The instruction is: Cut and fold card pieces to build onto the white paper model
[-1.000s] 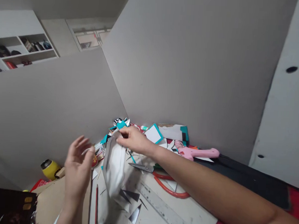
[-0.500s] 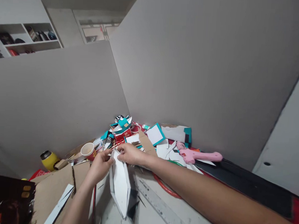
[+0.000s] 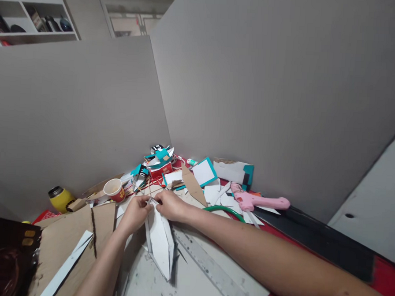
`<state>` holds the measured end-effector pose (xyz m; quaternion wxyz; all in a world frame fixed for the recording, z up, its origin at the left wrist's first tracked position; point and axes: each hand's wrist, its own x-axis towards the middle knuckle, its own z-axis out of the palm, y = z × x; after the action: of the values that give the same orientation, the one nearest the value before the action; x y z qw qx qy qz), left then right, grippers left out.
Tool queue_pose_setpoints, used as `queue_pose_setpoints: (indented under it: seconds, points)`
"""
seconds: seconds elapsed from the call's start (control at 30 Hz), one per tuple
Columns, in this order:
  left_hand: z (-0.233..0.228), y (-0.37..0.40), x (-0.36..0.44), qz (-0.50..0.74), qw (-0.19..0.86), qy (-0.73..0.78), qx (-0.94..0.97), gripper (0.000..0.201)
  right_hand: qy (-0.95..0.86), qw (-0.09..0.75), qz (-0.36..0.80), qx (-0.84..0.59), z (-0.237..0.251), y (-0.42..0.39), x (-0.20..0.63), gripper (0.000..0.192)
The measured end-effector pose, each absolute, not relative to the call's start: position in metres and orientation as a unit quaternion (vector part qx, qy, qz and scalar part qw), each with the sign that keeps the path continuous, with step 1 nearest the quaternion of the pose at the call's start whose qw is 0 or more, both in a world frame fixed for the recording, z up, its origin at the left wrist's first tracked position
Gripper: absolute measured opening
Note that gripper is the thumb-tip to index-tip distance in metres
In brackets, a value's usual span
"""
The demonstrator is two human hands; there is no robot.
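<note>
A long, pointed white card piece (image 3: 160, 243) with folded sides stands on the worktable, its lower tip toward me. My left hand (image 3: 135, 213) and my right hand (image 3: 171, 205) both pinch its far top end, fingertips nearly touching each other. My right forearm stretches in from the lower right corner.
A clear ruler (image 3: 207, 268) lies right of the piece. Behind are a pink glue gun (image 3: 257, 200), a green-handled tool (image 3: 225, 210), a paper cup (image 3: 113, 189), a yellow flask (image 3: 58, 197), teal and white card scraps (image 3: 204, 171) and brown cardboard (image 3: 65, 242). Grey partition walls (image 3: 253, 89) close the corner.
My left hand came in from open air and took hold of the card's top beside my right hand. The card was lowered to the table and straightened.
</note>
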<state>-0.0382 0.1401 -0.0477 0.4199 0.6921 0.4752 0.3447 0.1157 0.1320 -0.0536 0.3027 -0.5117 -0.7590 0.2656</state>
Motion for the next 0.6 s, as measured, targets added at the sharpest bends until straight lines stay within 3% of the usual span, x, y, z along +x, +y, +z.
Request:
queue_pose_setpoints:
  seconds: [0.27, 0.6]
  points:
    - [-0.0447, 0.1395, -0.0386, 0.362, 0.414, 0.474, 0.688, 0.021, -0.764, 0.309, 0.233, -0.517, -0.0602, 0.1354, 0.1160, 0.021]
    - [-0.0424, 0.1380, -0.0351, 0.403, 0.410, 0.473, 0.667, 0.024, -0.761, 0.291, 0.224, -0.535, -0.0528, 0.1316, 0.1179, 0.011]
